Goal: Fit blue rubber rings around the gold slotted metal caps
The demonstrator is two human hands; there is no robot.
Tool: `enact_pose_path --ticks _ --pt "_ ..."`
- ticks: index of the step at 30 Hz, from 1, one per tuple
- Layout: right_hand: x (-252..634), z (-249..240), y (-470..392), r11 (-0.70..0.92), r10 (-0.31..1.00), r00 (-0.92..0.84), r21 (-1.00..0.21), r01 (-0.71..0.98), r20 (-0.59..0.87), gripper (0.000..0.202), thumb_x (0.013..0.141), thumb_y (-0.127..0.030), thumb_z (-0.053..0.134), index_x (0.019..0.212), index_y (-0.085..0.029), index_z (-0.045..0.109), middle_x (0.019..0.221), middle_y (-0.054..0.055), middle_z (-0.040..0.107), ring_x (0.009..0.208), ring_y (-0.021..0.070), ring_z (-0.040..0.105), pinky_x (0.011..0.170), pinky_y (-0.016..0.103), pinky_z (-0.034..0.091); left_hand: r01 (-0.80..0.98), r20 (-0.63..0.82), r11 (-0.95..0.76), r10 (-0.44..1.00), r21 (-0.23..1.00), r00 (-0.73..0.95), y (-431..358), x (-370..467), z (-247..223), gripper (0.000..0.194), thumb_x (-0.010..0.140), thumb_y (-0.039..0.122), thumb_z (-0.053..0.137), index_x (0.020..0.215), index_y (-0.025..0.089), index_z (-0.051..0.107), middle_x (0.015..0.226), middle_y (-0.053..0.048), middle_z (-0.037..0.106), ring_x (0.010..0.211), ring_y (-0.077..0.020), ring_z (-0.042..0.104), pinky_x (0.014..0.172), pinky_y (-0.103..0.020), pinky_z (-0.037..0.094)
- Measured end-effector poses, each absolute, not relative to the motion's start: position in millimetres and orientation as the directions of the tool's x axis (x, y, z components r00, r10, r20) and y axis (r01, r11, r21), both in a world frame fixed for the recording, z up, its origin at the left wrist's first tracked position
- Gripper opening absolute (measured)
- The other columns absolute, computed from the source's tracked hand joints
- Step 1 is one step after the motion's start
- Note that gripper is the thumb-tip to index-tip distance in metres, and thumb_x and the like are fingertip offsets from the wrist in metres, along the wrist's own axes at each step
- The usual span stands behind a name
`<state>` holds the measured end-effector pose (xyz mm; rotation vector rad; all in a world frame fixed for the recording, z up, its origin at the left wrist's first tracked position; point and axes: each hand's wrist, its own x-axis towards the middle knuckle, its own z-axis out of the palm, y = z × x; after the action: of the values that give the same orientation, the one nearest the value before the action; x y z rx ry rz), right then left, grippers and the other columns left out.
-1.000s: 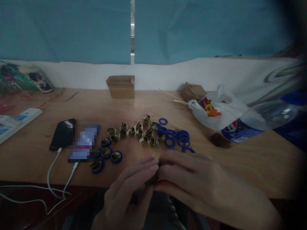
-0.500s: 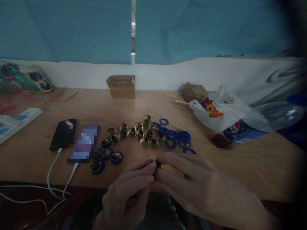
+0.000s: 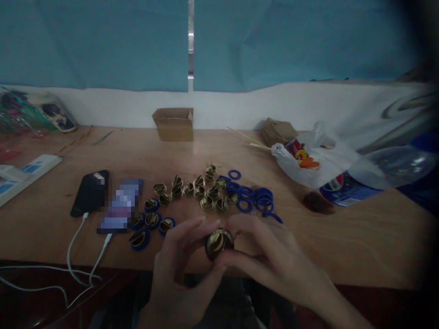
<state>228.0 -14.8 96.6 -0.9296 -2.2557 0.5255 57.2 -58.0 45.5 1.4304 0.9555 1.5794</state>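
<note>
Between my left hand [image 3: 187, 269] and my right hand [image 3: 267, 256] is a round gold-coloured metal badge [image 3: 216, 242] with a dark blue rim, its hollow back facing me. Fingers and thumbs of both hands close around its edge, just over the table's front edge. Beyond them lie several bare gold-coloured badges [image 3: 206, 203], backs up. Left of these sit several badges with blue rings fitted round them [image 3: 152, 220]. Loose blue rings [image 3: 244, 204] form a group on the right, some overlapping.
Two phones [image 3: 89, 192] on white charging cables [image 3: 70, 246] lie at the left, near a power strip [image 3: 30, 176]. An open cardboard box [image 3: 175, 130] stands at the back. A plastic bag [image 3: 329, 160] and a large bottle [image 3: 356, 185] lie at the right.
The badge has turned so its hollow gold-coloured back shows between my hands; before, fingers mostly covered it. My thumbs have come into view below it, and my fingers have spread wider.
</note>
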Motion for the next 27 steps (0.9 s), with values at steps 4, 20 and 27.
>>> enact_pose_path --ticks 4,20,27 --pt "224 84 -15 0.491 0.844 -0.460 -0.742 0.457 0.276 0.022 0.087 -0.030 0.067 0.102 -0.026 0.051 0.081 -0.004 0.064 0.070 0.0131 0.062 0.058 0.023 0.045 -0.113 0.345 -0.344 0.939 0.932 -0.014 -58 59 44 0.072 0.069 -0.007 0.068 0.128 0.028 0.046 0.119 -0.001 0.069 0.108 -0.0166 0.067 0.094 -0.022 0.056" --pt "230 30 -30 0.034 0.999 -0.032 -0.978 0.207 0.027 0.020 0.089 -0.029 0.054 0.106 -0.026 0.046 0.085 -0.001 0.055 0.076 0.0144 0.057 0.071 0.027 0.049 0.758 0.274 -0.353 0.932 0.548 0.237 -30 27 12 0.053 0.079 0.003 0.054 0.129 0.020 0.048 0.120 -0.010 0.065 0.112 -0.0271 0.060 0.094 -0.046 0.052" --pt "279 7 -50 -0.068 0.991 0.135 -0.916 0.395 -0.015 0.021 0.088 -0.041 0.054 0.100 -0.023 0.053 0.079 0.002 0.063 0.074 0.0186 0.064 0.071 0.031 0.052 0.881 -0.008 -0.377 0.919 0.287 0.395 -8 16 23 0.041 0.071 0.003 0.047 0.109 0.010 0.061 0.110 -0.016 0.067 0.109 -0.0332 0.056 0.091 -0.050 0.048"
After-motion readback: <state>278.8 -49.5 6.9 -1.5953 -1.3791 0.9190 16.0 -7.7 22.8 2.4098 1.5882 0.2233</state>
